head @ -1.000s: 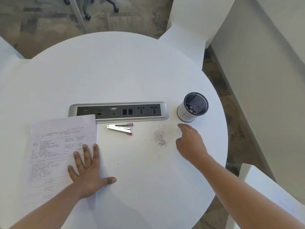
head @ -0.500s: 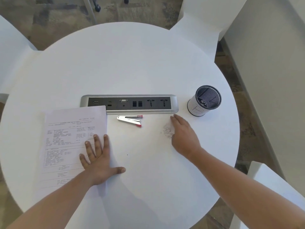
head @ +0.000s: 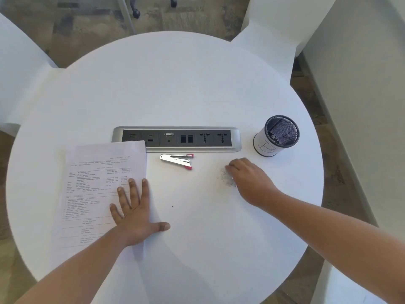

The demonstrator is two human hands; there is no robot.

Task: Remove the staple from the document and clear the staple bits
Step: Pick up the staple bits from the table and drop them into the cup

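My left hand (head: 135, 213) flat, fingers spread, on paper (head: 98, 183) lower left; right hand (head: 249, 178) curled over staple bits (head: 225, 179) center right, grip unclear.

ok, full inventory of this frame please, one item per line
table: 1, white, round, fills the view
socket panel: 1, silver frame with dark face, set into the table's middle
document: 1, white printed sheets, left front, top corner overlapping the panel
staple remover: 1, silver with red tips, just in front of the panel
mesh cup: 1, black with white wrap, right of the panel
staple bits: 1 small pile, grey, in front of the cup
chairs: 3 partly seen, white, around the table
left hand: flat on the document's right edge
right hand: fingers bent at the bits; pinch unclear
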